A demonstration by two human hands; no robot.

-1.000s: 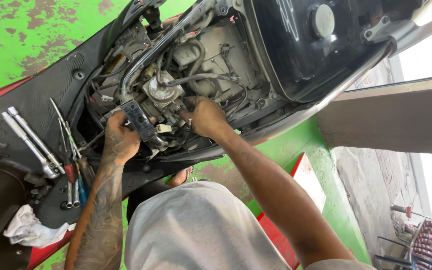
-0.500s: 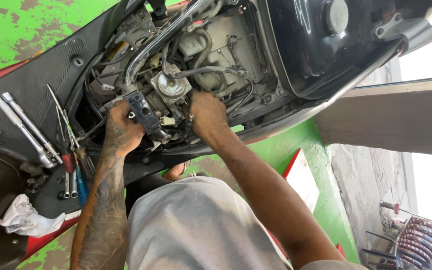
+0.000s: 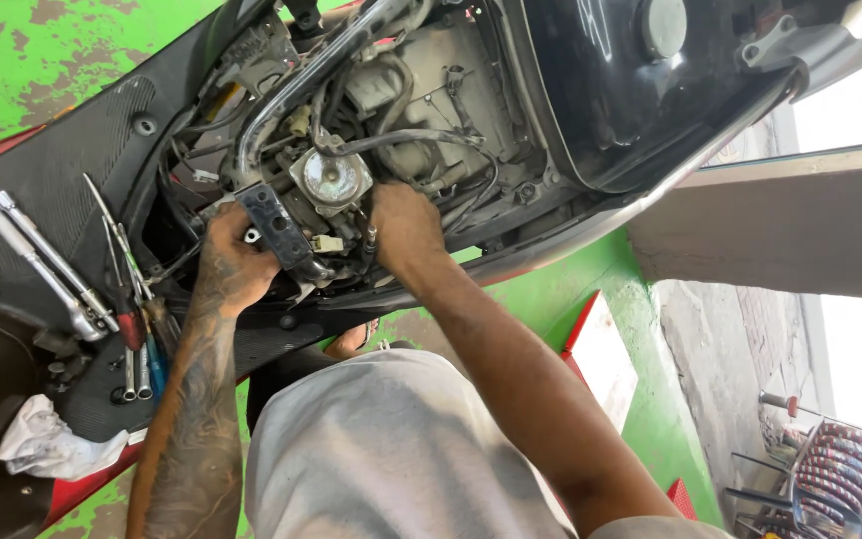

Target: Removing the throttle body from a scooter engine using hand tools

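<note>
Scooter: a black scooter (image 3: 641, 110) lies open, its covers off, so the engine parts show in the middle.
Round metal part: a shiny round cap (image 3: 331, 178) sits in the middle of the engine parts. Every place below is told from this cap.
Left hand: the left hand (image 3: 236, 265) is just below and to the left of the cap. Its fingers are curled shut around a black ribbed block (image 3: 273, 225).
Black block: it is long and flat with ridges, tilted, and its top end is close beside the cap.
Right hand: the right hand (image 3: 406, 230) is just to the right of the cap and a bit lower. Its fingers are bent down into the engine parts, near a small screw-like piece (image 3: 370, 238). I cannot tell what it grips.
Hoses: black hoses (image 3: 401, 140) bend over the top right of the cap and run past the right hand.
Metal pipe: a grey pipe (image 3: 301, 90) goes up and right from above the cap.
Tools: long silver socket wrenches (image 3: 47, 262) lie far left of the cap on the black foot board (image 3: 52, 180). Screwdrivers (image 3: 137, 319) with red and blue handles lie beside them, lower down.
Rag: a white rag (image 3: 47, 444) is far down and left of the cap.
Floor: the green floor (image 3: 12, 60) has worn brown spots.
Springs: red and black coils (image 3: 840, 459) stand far down and right of the cap.
</note>
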